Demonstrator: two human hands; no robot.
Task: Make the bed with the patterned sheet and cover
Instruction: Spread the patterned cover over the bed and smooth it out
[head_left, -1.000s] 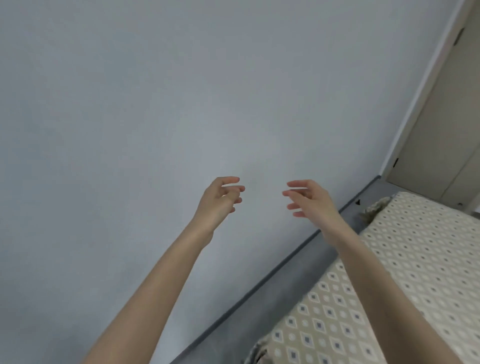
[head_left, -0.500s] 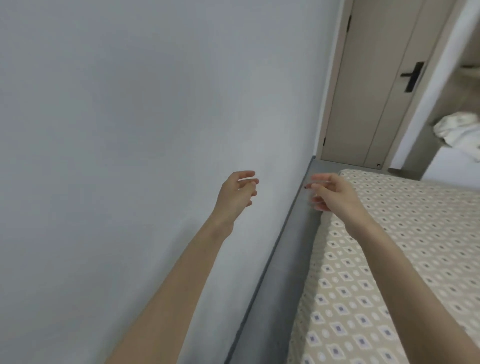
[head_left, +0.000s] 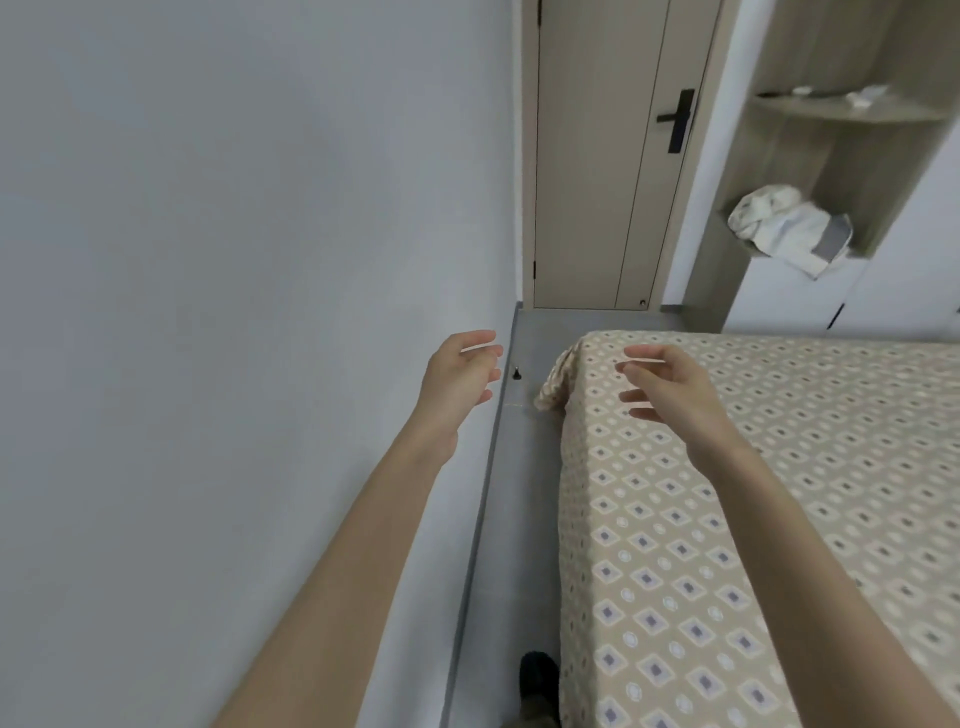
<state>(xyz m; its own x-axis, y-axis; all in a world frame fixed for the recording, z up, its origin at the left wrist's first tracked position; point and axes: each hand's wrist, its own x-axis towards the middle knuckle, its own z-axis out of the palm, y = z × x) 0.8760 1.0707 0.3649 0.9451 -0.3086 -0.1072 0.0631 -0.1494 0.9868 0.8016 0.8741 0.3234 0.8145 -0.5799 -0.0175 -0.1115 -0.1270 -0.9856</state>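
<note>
- Grey wall (head_left: 208, 260) fills the left side; a narrow grey floor strip (head_left: 519, 493) runs along its foot
- Patterned sheet (head_left: 779, 519), beige with small diamonds, lies spread flat over the bed on the right; its far left corner (head_left: 558, 382) is bunched and hangs loose
- Beige door (head_left: 597, 156) stands closed beyond the bed, with a black handle (head_left: 678, 119)
- Wooden shelf unit (head_left: 831, 156) to the right of the door; a crumpled white cloth (head_left: 789, 228) spills over a shelf edge
- Left hand (head_left: 460, 387) is released, fingers loosely spread, grasping nothing, raised beside the wall
- Right hand (head_left: 670, 395) is likewise released and empty, held over the sheet near that bunched corner
- Dark shoe (head_left: 540, 680) on the floor strip at the bottom
- Small black doorstop (head_left: 517, 373) on the floor between the hands
</note>
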